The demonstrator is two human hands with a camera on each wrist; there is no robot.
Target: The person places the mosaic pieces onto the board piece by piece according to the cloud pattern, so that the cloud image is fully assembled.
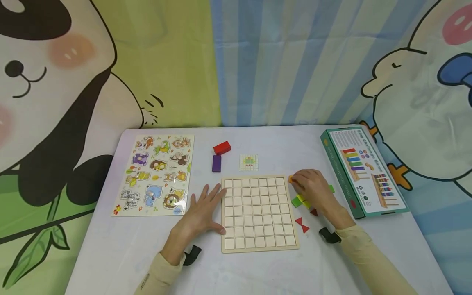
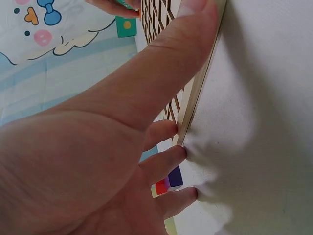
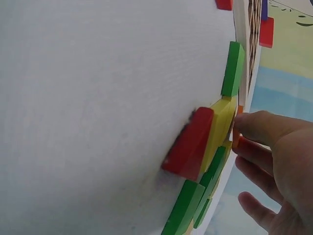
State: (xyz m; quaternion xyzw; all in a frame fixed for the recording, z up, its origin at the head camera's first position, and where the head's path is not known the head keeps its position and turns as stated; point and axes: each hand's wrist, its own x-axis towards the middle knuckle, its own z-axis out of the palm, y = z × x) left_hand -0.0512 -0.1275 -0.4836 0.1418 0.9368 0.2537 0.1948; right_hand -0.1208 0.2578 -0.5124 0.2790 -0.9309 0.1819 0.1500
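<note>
My left hand point(image 1: 200, 215), fingers spread, rests against the left edge of a wooden grid board point(image 1: 259, 213); its thumb lies on the rim in the left wrist view. At the board's upper right corner, my right hand point(image 1: 313, 188) pinches a small orange block point(image 3: 237, 140) between thumb and finger. Beneath and beside that hand lie a green block point(image 3: 233, 68), a yellow block point(image 3: 220, 127), a dark red block point(image 3: 190, 144) and more green blocks point(image 3: 182, 208), partly hidden in the head view. Red triangular pieces point(image 1: 304, 228) lie nearer the board's right edge.
Behind the board lie a small pattern card point(image 1: 248, 162), a red block point(image 1: 222, 148) and a purple block point(image 1: 216, 164). An animal puzzle sheet point(image 1: 153, 176) is at the left. A green game box point(image 1: 365, 172) lies at the right.
</note>
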